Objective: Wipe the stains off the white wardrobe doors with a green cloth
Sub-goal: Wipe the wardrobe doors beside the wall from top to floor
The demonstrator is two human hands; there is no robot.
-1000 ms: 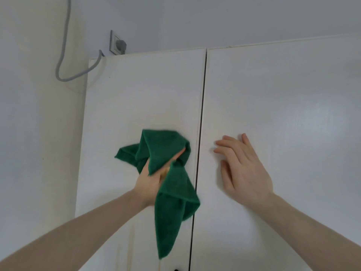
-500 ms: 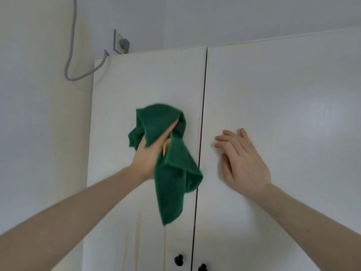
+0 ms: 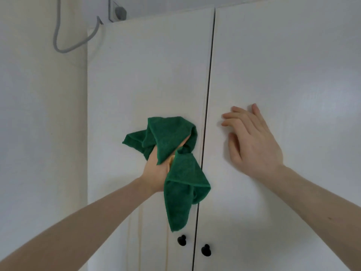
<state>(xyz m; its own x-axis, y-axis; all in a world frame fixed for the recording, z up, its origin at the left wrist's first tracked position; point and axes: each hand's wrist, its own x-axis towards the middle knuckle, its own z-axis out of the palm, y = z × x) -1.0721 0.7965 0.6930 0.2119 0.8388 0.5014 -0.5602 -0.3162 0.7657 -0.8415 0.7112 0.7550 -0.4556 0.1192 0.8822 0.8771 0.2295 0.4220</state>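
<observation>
My left hand (image 3: pixel 156 171) grips a bunched green cloth (image 3: pixel 172 145) and holds it against the left wardrobe door (image 3: pixel 148 75), close to the gap between the doors. A long tail of the cloth hangs down past my wrist. My right hand (image 3: pixel 252 141) lies flat with straight fingers on the right wardrobe door (image 3: pixel 289 65). Faint yellowish vertical streaks (image 3: pixel 139 231) run down the left door below my left forearm.
Two black round knobs sit low on the doors, the left knob (image 3: pixel 181 240) and the right knob (image 3: pixel 205 249). A grey cable (image 3: pixel 58 36) loops down the wall at the upper left from a wall socket (image 3: pixel 118 11) above the wardrobe.
My left hand went up the left door with the cloth, then came back down. The view tilted lower, so both knobs now show. My right hand stays pressed on the right door.
</observation>
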